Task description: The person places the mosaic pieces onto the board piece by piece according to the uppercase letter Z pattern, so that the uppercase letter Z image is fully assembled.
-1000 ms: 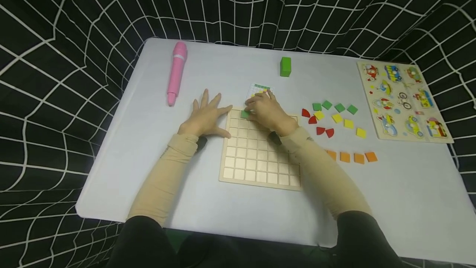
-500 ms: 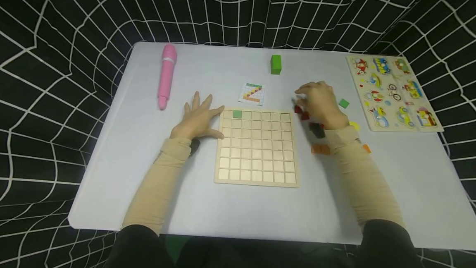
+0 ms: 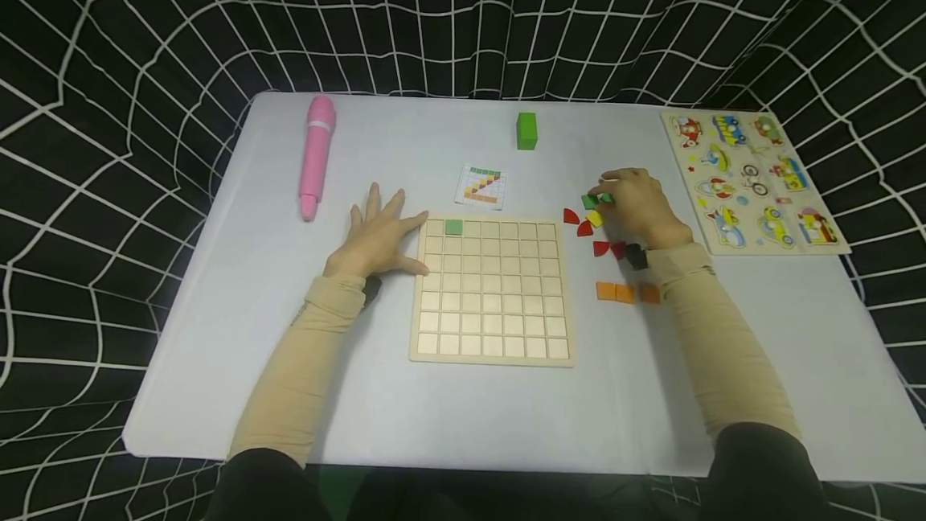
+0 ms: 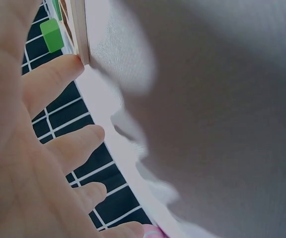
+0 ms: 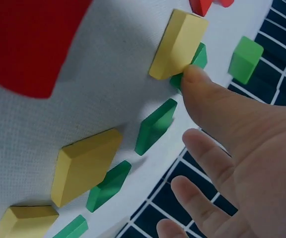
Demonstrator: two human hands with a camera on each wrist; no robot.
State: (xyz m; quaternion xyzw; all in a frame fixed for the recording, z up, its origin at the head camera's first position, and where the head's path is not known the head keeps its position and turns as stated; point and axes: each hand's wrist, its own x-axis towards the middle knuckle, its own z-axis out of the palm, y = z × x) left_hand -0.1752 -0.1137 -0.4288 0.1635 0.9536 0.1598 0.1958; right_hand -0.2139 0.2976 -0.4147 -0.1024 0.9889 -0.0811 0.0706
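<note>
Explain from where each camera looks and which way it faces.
Head: on the head, facing forward and down at the board and table; left hand, right hand and forearms show.
Left wrist: on that wrist, facing along the left hand to the board's edge; only that hand shows.
Right wrist: on that wrist, facing yellow tiles and green tiles; only the right hand shows.
Both wrist views share the green block.

free: table (image 3: 492, 416) nearside of board (image 3: 481, 283) | obstacles: red pieces (image 3: 601, 248), orange tiles (image 3: 625, 293) | gaps under right fingers (image 5: 210, 156) unclear
</note>
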